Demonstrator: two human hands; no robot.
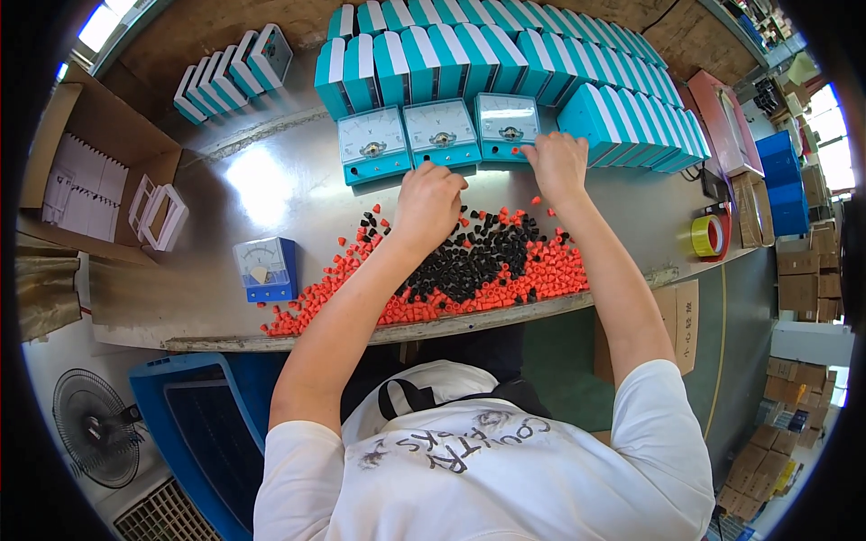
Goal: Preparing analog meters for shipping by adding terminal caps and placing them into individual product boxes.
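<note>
Three analog meters with teal fronts stand in a row: left (pixel 374 135), middle (pixel 439 131) and right (pixel 508 122). My right hand (pixel 557 167) has its fingertips at the lower right of the right meter, closed on a small red cap (pixel 515 151). My left hand (pixel 431 200) is curled just below the middle meter; what its fingers hold, if anything, is hidden. Beneath my hands lies a wide heap of loose red caps (pixel 555 270) and black caps (pixel 465 275). A blue-fronted meter (pixel 271 284) stands apart at the left.
Rows of teal-and-white meters (pixel 424 59) line the back of the table (pixel 198 216); more (pixel 244 63) stand at back left. A cardboard box (pixel 50 171) sits left. At right are a pink box (pixel 722 117), tape rolls (pixel 704 234) and blue bins (pixel 780 185). A fan (pixel 86 424) stands lower left.
</note>
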